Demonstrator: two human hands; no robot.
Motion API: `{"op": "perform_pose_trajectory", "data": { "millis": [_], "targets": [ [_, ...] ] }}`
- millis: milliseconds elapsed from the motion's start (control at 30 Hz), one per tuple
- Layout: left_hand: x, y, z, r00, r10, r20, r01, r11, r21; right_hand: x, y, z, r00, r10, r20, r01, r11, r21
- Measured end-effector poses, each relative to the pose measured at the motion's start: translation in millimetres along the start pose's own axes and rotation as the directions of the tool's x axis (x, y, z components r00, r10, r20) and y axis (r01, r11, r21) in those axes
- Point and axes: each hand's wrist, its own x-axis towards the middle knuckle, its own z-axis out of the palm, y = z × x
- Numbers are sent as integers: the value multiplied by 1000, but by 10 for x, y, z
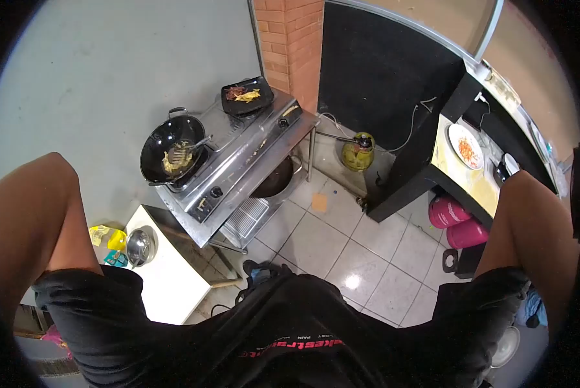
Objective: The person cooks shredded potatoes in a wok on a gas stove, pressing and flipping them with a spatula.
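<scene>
Neither of my hands is in the picture; both bare arms are bent up at the sides, the left elbow at the left edge and the right elbow at the right. Nearest the left arm is a black wok [157, 145] on the steel gas stove [238, 165]. A metal spatula [182, 152] rests in it amid yellowish food [173, 167]. On the stove's far burner sits a black square plate [264, 87] with dark reddish strips and yellow strips. Toward the right arm, a white oval plate [455, 134] holds shredded orange food on the counter.
A white table [167, 288] at left bears a metal bowl [140, 247] and a yellow-labelled bottle [109, 237]. A large pot [282, 181] stands under the stove. A green gas cylinder [358, 155] is by the black partition [387, 71]. Pink cylinders [448, 212] sit below the counter [444, 161].
</scene>
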Motion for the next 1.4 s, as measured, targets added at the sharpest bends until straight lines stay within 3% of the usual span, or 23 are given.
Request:
{"op": "perform_pose_trajectory", "data": {
  "millis": [467, 800, 1000, 1200, 1400],
  "targets": [
    [-201, 154, 198, 992, 99, -81, -86, 985, 150, 52, 184, -146, 1000, -30, 0, 30, 997, 67],
    [136, -252, -18, 964, 265, 34, -260, 960, -99, -211, -476, 8, 977, -163, -136, 124, 958, -260],
    [-22, 2, -42, 921, 389, -3, -389, 920, 54, -157, -246, 14, 956, -254, -149, 232, 961, -149],
    [-233, 330, 33, 917, 398, -26, -386, 902, 196, -126, -113, -21, 963, -221, -152, 217, 975, -45],
    [-257, 305, -24, 907, 421, 24, -419, 893, 163, -404, -198, 36, 951, -218, -221, 196, 974, -116]
  ]
}}
